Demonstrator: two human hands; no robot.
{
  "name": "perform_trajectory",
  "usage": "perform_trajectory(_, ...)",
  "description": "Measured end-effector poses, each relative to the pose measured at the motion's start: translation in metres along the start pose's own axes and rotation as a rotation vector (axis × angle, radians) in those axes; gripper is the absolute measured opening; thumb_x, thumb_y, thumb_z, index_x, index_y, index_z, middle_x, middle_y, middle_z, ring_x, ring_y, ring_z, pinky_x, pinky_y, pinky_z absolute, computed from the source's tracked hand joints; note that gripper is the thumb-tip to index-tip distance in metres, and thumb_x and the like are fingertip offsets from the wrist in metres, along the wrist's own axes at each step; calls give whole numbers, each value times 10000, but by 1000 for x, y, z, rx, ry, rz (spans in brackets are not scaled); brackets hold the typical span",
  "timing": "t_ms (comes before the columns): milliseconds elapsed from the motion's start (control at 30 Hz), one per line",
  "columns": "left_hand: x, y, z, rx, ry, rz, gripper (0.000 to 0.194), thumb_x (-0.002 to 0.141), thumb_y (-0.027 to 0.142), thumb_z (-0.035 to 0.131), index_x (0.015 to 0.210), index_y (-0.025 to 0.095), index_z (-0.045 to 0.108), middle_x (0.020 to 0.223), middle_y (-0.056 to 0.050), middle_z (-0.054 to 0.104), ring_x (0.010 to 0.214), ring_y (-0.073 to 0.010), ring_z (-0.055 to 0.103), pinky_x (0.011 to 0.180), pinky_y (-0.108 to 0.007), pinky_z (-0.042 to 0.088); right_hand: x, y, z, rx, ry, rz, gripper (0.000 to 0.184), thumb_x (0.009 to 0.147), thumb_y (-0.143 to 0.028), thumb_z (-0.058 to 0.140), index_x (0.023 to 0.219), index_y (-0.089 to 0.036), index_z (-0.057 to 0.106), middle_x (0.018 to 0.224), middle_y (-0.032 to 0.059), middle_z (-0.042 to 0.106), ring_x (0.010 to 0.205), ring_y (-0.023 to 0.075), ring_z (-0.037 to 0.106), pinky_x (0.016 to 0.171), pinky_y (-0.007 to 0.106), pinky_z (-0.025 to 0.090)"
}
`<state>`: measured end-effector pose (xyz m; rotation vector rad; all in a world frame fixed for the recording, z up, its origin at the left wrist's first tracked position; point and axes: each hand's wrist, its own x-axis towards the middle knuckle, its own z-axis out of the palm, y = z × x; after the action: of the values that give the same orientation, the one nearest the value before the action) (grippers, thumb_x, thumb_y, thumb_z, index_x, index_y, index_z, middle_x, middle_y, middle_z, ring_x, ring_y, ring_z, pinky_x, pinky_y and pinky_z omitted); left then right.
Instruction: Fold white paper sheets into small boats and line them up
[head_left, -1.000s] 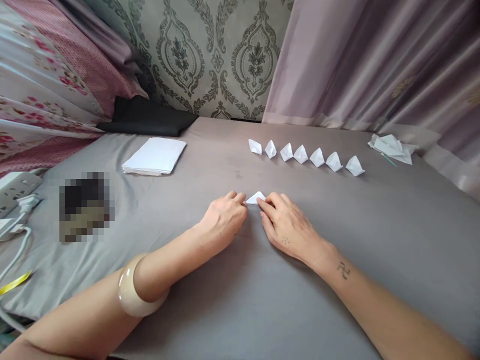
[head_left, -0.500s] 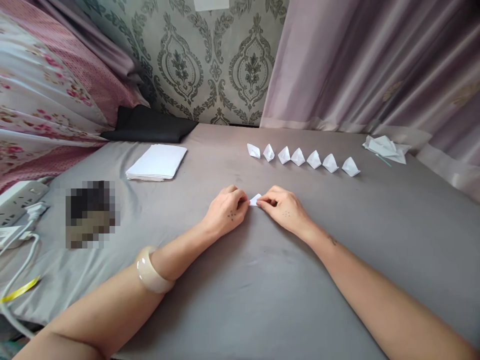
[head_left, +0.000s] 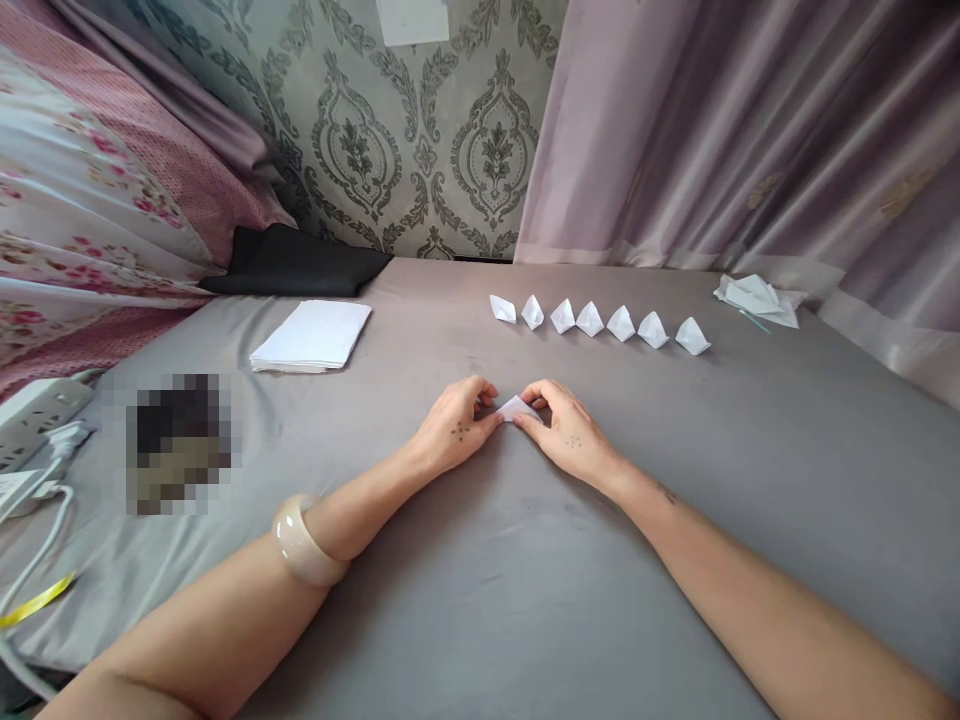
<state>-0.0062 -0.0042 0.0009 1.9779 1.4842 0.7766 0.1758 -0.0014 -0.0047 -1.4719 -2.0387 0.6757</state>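
While 7 white origami pieces (head_left: 589, 319), boat-like, stood in a row at the back of the gray sheet (head_left: 487, 560), an 8th piece, the folded white paper (head_left: 516, 407), was between both hands near the middle, nearer the person than the row. It looked flat and roughly triangular, so judged partly folded, not opened out like the 7. Right hand (head_left: 574, 440) had it clamped, thumb on the near face, fingers behind. Left hand (head_left: 454, 425) had its thumb at the left corner, index finger curled above; couldn't tell if it pinched. White paper stack (head_left: 311, 335) lay flat at left, apparently unfolded, count unclear. Loose white papers (head_left: 757, 295) lay far right.
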Motion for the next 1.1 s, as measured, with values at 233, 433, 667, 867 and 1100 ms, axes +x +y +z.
perform_trajectory(233,-2,8,1,-391,26,24,211,802,367,628,806,169,700,735,-19,640,687,-135,531,641,-240,399,-2,-3,-2,499,25,9,227,807,-384,624,964,-221,611,892,12,669,809,152,593,749,290,448)
perform_trajectory(433,-3,14,4,-759,38,-136,258,735,385,710,805,139,677,671,0,621,625,-97,516,617,-208,396,0,-6,-10,743,102,109,315,779,-475,620,840,-176,701,734,15,657,759,158,591,740,297,457)
perform_trajectory(667,-9,17,-1,-447,-72,3,331,829,465,587,775,143,642,614,22,530,567,-85,423,531,-205,320,-5,-10,-16,448,62,-87,244,806,-396,592,711,-203,708,750,12,662,718,156,582,701,294,449)
perform_trajectory(867,-7,14,2,-633,126,-118,359,811,475,602,672,145,587,547,40,486,512,-70,406,499,-199,325,-6,-15,-8,681,171,73,300,798,-468,605,880,-194,694,824,32,689,773,170,613,712,301,476)
perform_trajectory(1100,-8,20,5,-805,107,-165,297,768,413,674,830,123,675,666,-6,626,588,-94,546,602,-227,470,-11,-22,-4,580,203,43,171,750,-367,664,761,-198,637,758,5,663,695,143,580,673,284,455)
